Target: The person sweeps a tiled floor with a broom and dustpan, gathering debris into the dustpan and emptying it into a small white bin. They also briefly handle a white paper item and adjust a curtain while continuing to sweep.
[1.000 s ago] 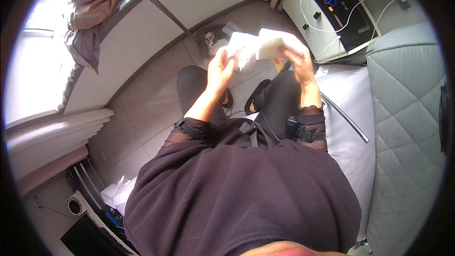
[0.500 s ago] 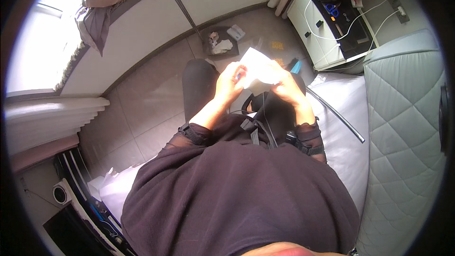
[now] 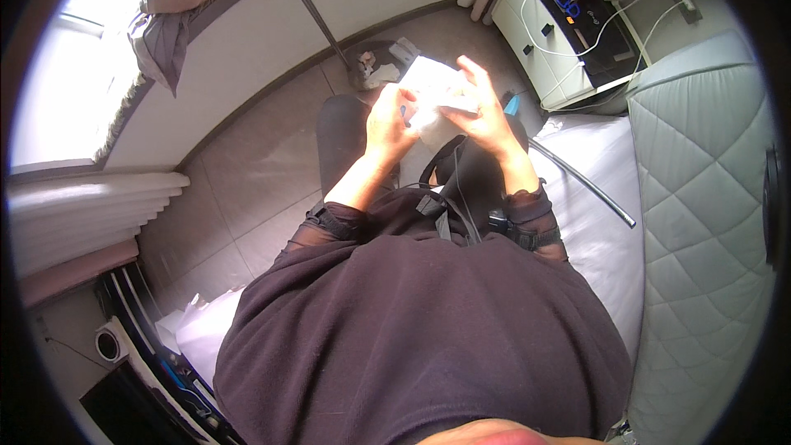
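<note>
A white, paper-like sheet [image 3: 428, 78], washed out by bright sunlight, is held over my knees between both hands. My left hand [image 3: 387, 128] is closed on its left side, with thumb and fingers near its edge. A small blue spot shows by those fingers; what it is I cannot make out. On the other side, my right hand [image 3: 490, 119] grips the sheet, its thumb across the near face and one finger raised above the top edge. A paler, see-through part hangs below the sheet. Glare hides any marks or folds.
A long-handled dustpan [image 3: 375, 70] with crumpled white scraps stands by the wall. At right is a white bedside cabinet [image 3: 535, 41] with blue scissors [image 3: 567, 6] and white cables. A dark metal tube [image 3: 585, 183] lies on the white bedding beside the quilted grey headboard [image 3: 700, 173].
The sheet has tilted and shifted slightly left and up. My right hand has turned, its finger now raised and its thumb on the sheet. My left hand has moved slightly left.
</note>
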Available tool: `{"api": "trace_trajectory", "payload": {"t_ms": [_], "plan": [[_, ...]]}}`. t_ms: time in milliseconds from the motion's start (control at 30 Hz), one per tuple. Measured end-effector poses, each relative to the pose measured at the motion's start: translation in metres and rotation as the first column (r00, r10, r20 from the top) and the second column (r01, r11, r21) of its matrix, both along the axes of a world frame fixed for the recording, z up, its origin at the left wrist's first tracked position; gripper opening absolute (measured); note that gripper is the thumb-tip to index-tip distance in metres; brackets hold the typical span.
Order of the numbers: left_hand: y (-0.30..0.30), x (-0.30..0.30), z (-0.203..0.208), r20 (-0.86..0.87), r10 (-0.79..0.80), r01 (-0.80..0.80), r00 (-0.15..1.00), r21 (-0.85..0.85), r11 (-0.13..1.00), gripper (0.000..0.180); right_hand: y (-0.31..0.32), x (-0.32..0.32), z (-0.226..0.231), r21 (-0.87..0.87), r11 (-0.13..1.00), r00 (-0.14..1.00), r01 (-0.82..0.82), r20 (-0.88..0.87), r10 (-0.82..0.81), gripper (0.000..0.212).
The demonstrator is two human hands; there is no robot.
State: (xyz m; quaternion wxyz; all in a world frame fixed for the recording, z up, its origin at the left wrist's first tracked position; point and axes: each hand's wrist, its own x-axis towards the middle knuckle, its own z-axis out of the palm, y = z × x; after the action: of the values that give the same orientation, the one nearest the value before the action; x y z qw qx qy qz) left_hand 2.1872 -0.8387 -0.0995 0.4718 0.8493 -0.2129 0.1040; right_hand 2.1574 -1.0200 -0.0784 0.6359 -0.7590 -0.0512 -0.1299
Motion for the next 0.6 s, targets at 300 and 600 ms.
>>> {"api": "trace_trajectory", "payload": {"t_ms": [300, 600], "plan": [[0.0, 0.019, 0.01, 0.376, 0.059, -0.141, 0.925, 0.195, 0.971, 0.015, 0.006, 0.007, -0.001, -0.184, 0.982, 0.999, 0.039, 0.028, -0.035, 0.033], [-0.004, 0.013, 0.011, 0.203, 0.022, -0.075, 0.979, 0.255, 0.964, 0.018, 0.004, 0.005, -0.002, -0.061, 0.998, 1.0, -0.028, -0.011, 0.027, 0.032]]}}
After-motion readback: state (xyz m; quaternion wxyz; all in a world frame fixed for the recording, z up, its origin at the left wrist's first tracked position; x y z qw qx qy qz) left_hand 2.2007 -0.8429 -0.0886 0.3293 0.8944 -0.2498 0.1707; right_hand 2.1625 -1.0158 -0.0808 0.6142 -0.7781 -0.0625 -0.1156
